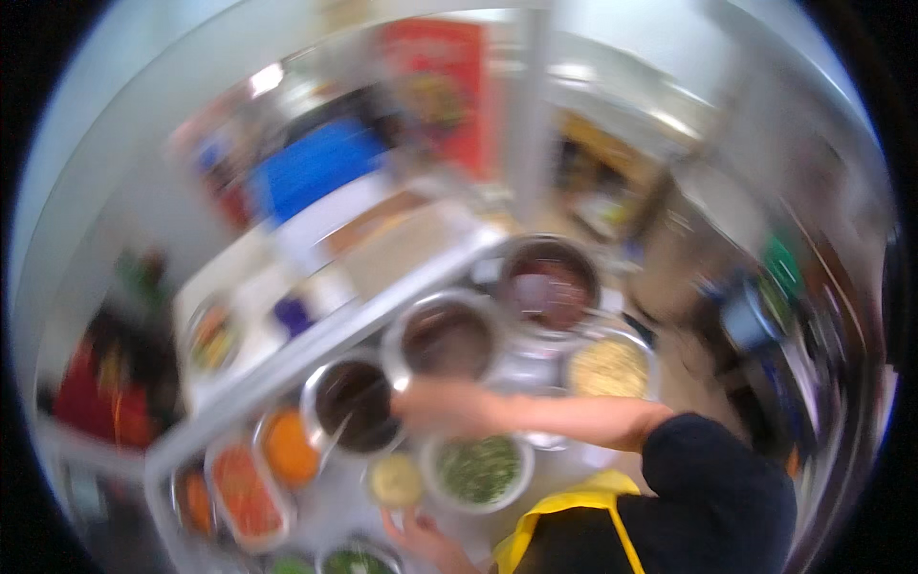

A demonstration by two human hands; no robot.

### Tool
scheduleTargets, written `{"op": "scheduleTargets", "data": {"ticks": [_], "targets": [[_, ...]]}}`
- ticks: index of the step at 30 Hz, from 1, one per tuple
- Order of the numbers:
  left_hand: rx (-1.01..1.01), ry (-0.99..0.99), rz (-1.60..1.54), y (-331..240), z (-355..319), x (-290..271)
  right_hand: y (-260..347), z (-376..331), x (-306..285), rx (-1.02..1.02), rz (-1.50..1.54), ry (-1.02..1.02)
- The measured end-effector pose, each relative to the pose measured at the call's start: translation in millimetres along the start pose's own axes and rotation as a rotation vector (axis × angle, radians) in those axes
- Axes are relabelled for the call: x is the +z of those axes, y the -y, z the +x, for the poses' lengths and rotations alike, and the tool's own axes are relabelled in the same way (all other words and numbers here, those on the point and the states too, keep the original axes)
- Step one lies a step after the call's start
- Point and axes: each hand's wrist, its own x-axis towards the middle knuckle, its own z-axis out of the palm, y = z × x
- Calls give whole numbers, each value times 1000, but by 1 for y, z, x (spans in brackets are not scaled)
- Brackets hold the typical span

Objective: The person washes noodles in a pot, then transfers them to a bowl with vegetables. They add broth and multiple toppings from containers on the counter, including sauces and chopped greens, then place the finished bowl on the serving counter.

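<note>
**Hands over the pots and bowls at a blurred serving counter**

The whole view is smeared by motion, so fine detail is lost. The right hand (435, 402) reaches across from the right on a bare forearm, over the near rim of a round steel pot of dark liquid (356, 407). A thin pale handle (335, 438), perhaps a ladle's, slants down from the hand's side towards the pot's lower edge; the fingers look curled, but the blur hides whether they actually grip it. The left hand (421, 538) sits low in the picture, just beneath a small round bowl with a pale yellow filling (396, 480). Its fingers appear partly spread and turned upward towards the bowl, yet whether they touch or hold it cannot be told.

Just right of the small bowl stands a white round bowl of chopped green food (478, 469). Behind the right hand are a second steel pot with dark brown contents (447, 340) and, further back, a third steel pot of reddish-brown liquid (548, 285). To the right lies a round pan of yellowish grains (609, 369). To the left of the first pot, an orange-filled container (289, 448) and a red-orange filled tray (244, 490) sit side by side along a long metal rail (316, 344). The person wears a dark short-sleeved top (717, 497) and a yellow apron strap (574, 507).
</note>
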Motion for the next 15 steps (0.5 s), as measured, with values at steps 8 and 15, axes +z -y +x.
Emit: {"op": "scheduleTargets", "data": {"ticks": [8, 15], "targets": [[147, 593, 497, 18, -128, 44, 85, -426, -86, 1246, -203, -619], [473, 872, 386, 66, -248, 183, 101, -783, -23, 1634, -137, -667]]}}
